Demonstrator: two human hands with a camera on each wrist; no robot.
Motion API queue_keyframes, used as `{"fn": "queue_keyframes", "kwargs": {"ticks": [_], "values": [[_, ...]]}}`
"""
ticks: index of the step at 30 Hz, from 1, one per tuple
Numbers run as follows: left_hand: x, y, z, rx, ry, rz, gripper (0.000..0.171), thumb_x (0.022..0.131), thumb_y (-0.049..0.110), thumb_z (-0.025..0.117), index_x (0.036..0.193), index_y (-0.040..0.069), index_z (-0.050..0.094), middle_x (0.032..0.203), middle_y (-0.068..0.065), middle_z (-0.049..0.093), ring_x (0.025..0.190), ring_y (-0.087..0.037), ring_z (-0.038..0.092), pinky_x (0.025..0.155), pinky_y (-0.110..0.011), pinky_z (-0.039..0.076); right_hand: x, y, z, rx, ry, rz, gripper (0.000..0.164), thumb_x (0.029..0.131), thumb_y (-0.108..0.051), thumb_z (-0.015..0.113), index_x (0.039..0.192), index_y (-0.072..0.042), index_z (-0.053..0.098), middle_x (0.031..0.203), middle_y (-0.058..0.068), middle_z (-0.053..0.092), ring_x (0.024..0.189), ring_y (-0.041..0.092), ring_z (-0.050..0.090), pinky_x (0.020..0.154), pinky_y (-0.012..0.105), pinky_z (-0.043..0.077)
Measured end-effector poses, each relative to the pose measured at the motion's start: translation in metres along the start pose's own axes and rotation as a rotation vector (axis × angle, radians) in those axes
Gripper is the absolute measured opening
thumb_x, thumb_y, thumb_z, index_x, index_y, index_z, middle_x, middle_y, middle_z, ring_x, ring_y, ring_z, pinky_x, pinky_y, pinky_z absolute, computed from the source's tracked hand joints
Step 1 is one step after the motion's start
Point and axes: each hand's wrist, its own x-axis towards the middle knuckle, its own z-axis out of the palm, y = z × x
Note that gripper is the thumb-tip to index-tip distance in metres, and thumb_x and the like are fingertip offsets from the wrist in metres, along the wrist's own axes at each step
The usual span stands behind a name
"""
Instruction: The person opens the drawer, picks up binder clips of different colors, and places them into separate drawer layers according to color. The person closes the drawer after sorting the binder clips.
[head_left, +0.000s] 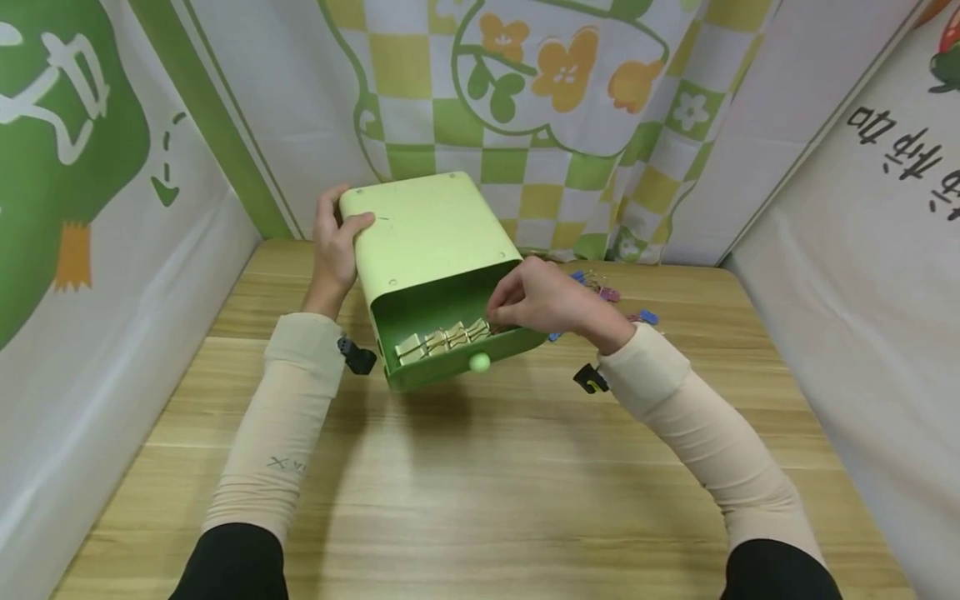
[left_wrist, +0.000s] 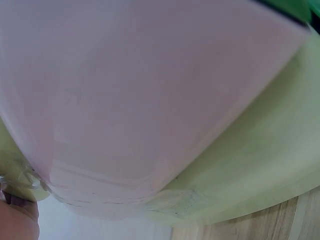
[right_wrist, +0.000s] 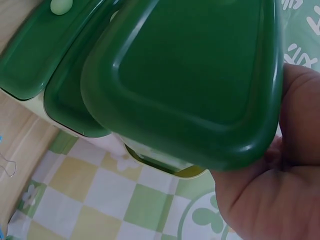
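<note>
A light green drawer box (head_left: pixel 427 225) stands toward the back of the table, its dark green top drawer (head_left: pixel 442 375) pulled out. Several gold binder clips (head_left: pixel 455 335) sit in a row inside the drawer front. My left hand (head_left: pixel 335 242) grips the box's back left corner, thumb on top; the left wrist view shows the box's pink side panel (left_wrist: pixel 125 100) up close. At the row's right end, my right hand (head_left: pixel 543 296) reaches into the drawer, thumb and forefinger pinching a binder clip mostly hidden by the fingers. In the right wrist view, the drawer front hides those fingertips.
Loose coloured binder clips, including a pink one (head_left: pixel 609 293) and a blue one (head_left: pixel 648 317), lie right of the box behind my right wrist. Lower drawers (right_wrist: pixel 35 55) are closed beneath the top one. A checkered curtain (head_left: pixel 525 167) hangs right behind the box.
</note>
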Motion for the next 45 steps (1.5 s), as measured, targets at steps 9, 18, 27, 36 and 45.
{"fn": "queue_keyframes", "kwargs": {"ticks": [9, 18, 27, 36, 45], "values": [[0.001, -0.001, 0.000, 0.012, -0.003, -0.008, 0.062, 0.098, 0.017, 0.055, 0.156, 0.002, 0.038, 0.138, -0.008, 0.049, 0.114, -0.013, 0.051, 0.102, -0.027, 0.047, -0.008, 0.000, -0.011, -0.019, 0.046, -0.008, 0.013, 0.097, -0.017, 0.073, 0.103, -0.012, 0.083, 0.094, 0.000, 0.083, 0.094, 0.017, 0.078, 0.083, 0.033, 0.061], [0.001, -0.002, 0.000, 0.014, -0.001, 0.000, 0.063, 0.098, 0.017, 0.055, 0.156, -0.001, 0.037, 0.138, -0.009, 0.049, 0.114, -0.013, 0.052, 0.102, -0.027, 0.047, -0.038, -0.014, -0.024, -0.050, 0.238, -0.062, 0.012, 0.096, -0.021, 0.075, 0.101, -0.014, 0.084, 0.088, -0.002, 0.082, 0.088, 0.018, 0.079, 0.083, 0.036, 0.063], [0.001, -0.001, 0.001, 0.000, 0.000, -0.005, 0.061, 0.098, 0.015, 0.055, 0.155, 0.001, 0.038, 0.140, -0.009, 0.049, 0.118, -0.014, 0.051, 0.107, -0.029, 0.047, -0.077, -0.027, -0.008, -0.128, 0.312, -0.149, 0.010, 0.096, -0.020, 0.077, 0.101, -0.013, 0.083, 0.090, -0.003, 0.081, 0.079, 0.008, 0.076, 0.075, 0.032, 0.064], [0.002, -0.001, 0.000, -0.005, 0.003, -0.006, 0.061, 0.098, 0.015, 0.055, 0.156, 0.003, 0.038, 0.143, -0.011, 0.048, 0.122, -0.015, 0.051, 0.110, -0.029, 0.046, -0.087, -0.010, 0.037, -0.139, 0.286, -0.254, 0.009, 0.095, -0.016, 0.078, 0.096, -0.007, 0.082, 0.086, 0.000, 0.081, 0.075, 0.005, 0.075, 0.069, 0.021, 0.063], [0.000, -0.001, 0.001, -0.013, 0.000, -0.004, 0.060, 0.099, 0.014, 0.055, 0.155, 0.003, 0.039, 0.138, -0.008, 0.049, 0.118, -0.015, 0.052, 0.107, -0.029, 0.047, -0.070, 0.017, 0.085, -0.185, 0.315, -0.300, 0.014, 0.093, -0.015, 0.080, 0.097, -0.002, 0.080, 0.086, 0.007, 0.081, 0.077, 0.012, 0.078, 0.070, 0.021, 0.065]]}}
